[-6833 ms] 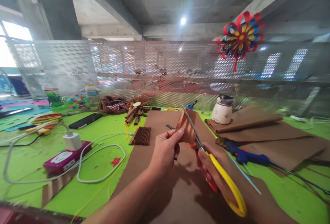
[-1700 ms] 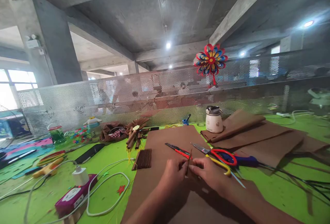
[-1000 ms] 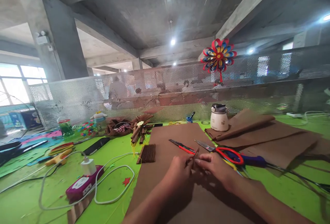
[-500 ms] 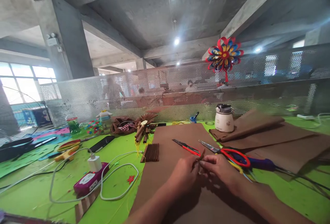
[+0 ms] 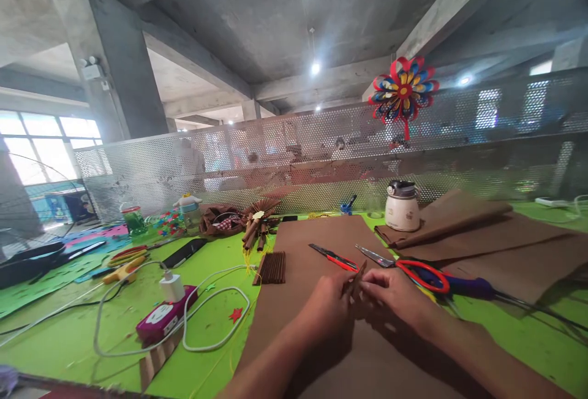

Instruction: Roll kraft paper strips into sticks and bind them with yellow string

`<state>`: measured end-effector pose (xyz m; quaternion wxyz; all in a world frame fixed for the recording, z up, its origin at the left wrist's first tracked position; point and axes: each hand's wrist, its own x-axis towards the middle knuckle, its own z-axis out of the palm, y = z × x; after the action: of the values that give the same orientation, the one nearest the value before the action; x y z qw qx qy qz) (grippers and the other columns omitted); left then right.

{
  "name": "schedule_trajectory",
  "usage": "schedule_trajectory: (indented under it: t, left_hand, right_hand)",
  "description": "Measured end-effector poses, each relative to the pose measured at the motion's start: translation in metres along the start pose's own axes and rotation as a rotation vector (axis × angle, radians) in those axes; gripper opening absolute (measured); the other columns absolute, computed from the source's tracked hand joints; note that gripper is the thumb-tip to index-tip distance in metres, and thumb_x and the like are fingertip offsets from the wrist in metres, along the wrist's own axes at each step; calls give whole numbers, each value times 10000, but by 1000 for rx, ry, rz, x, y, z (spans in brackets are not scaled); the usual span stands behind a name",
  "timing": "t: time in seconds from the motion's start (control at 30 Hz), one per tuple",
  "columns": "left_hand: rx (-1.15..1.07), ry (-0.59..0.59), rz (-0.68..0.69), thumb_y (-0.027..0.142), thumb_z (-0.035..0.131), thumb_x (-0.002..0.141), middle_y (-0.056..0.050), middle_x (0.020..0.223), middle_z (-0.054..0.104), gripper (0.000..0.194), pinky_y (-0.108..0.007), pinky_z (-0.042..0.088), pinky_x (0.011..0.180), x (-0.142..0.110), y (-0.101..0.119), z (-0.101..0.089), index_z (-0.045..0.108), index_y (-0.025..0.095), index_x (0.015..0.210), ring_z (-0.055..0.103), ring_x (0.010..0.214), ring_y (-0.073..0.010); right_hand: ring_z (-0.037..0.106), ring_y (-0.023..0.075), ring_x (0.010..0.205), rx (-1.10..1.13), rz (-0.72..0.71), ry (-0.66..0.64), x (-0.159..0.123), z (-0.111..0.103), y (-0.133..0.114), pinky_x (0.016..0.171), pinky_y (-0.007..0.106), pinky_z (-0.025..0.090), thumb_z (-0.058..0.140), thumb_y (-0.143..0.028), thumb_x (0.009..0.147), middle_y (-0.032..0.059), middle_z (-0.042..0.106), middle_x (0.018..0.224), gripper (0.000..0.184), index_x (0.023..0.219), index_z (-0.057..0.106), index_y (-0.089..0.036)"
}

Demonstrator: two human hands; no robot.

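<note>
Between my two hands is a small strip of brown paper [image 5: 361,273], its tip standing up above the fingers. My left hand [image 5: 328,304] pinches it from the left, and my right hand [image 5: 390,288] grips it from the right with thumb and fingertips. Both hands are over a large brown paper sheet [image 5: 316,233]. Just beyond them lie a red utility knife [image 5: 335,258] and red-handled scissors [image 5: 422,275]. A pleated piece of brown paper [image 5: 272,268] rests at the sheet's left edge. The lower part of the held strip is hidden by my fingers.
On the green table, a purple power block [image 5: 168,316] with a white cable stands left. A glue gun [image 5: 468,285] lies right, near folded brown paper [image 5: 496,233] and a white flask [image 5: 402,208]. Rolled paper tubes [image 5: 255,230] sit at the back, before a perforated metal screen [image 5: 220,169].
The held paper strip has turned slightly and shows more of its face above my fingers. Both hands stay closed on it. The camera view has shifted a little.
</note>
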<state>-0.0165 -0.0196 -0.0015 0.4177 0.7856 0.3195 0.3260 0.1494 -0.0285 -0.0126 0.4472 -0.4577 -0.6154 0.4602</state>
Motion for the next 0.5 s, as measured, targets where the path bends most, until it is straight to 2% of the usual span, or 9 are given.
schedule_trajectory:
  t: [0.1,0.2,0.3,0.4,0.5]
  left_hand:
    - [-90,-6,-4,235,467,814,-46,705,611,191,-215,353,532,2,-2,8,616,115,821,486,598,-115]
    - [-154,12,-9,277,492,811,-53,711,622,209,-225,387,566,6,0,14,629,120,829,521,618,-130]
    - [-221,-4,-1,288,444,841,-52,704,616,243,-222,401,555,11,4,13,619,121,809,521,600,-125]
    - [-92,-29,44,220,485,813,-47,731,625,175,-215,418,593,15,6,7,631,122,803,550,652,-130]
    - [-33,-36,-4,238,486,821,-36,692,618,195,-215,419,556,17,4,3,640,118,818,538,582,-118]
  right_hand:
    - [466,106,505,83,23,-7,-1,0,-2,487,242,354,633,-442,721,-12,549,561,301,665,603,-148]
    - [479,107,500,181,37,10,-1,0,-3,477,242,367,666,-473,669,-12,553,561,334,648,584,-149]
    - [482,97,498,203,62,23,-1,-1,-2,494,245,383,673,-483,651,-15,565,585,343,663,582,-153]
    - [485,97,513,191,63,33,1,-3,0,509,246,386,676,-472,655,-18,568,599,331,680,594,-152]
    - [458,89,507,142,22,52,2,-5,1,503,237,349,686,-433,670,-24,552,561,303,640,600,-144]
